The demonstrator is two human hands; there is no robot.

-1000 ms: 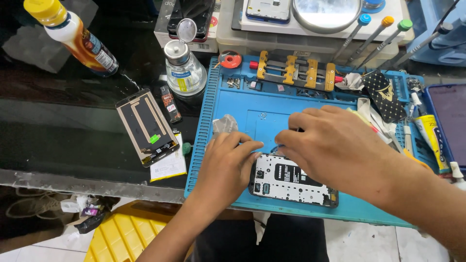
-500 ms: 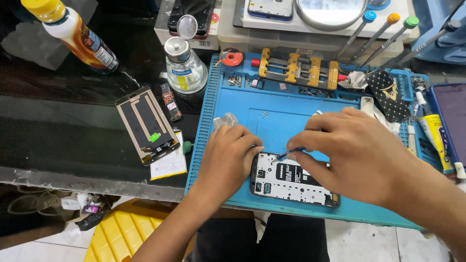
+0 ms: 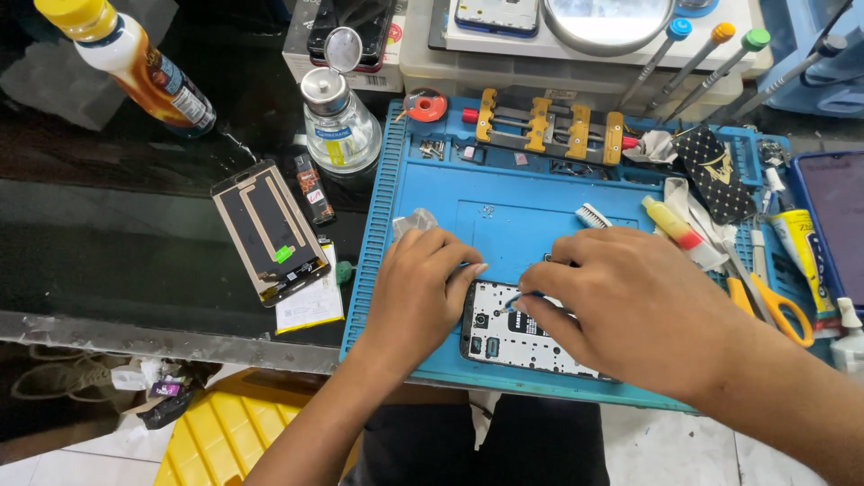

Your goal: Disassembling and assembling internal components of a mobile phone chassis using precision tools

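Containers stand along the far side of the bench: a clear glass dispenser bottle [image 3: 337, 126] with a metal pump top and its flip lid raised, holding clear liquid, and a yellow-capped bottle [image 3: 135, 67] of amber liquid lying tilted on the dark glass tabletop [image 3: 108, 261]. Small screws sit in the shallow compartments at the top of the blue repair mat [image 3: 504, 193], beside a yellow-and-metal clamp fixture [image 3: 544, 126].

An opened phone [image 3: 513, 337], back cover off, lies near the mat's front edge. The left hand [image 3: 418, 288] presses on its upper left corner, fingers curled and close together. The right hand [image 3: 625, 306] pinches a thin tool [image 3: 515, 301] whose tip meets the phone's upper part; what kind of tool it is cannot be told.

Compared with half a second earlier, both hands remain on the phone, and the phone has kept its place on the mat.
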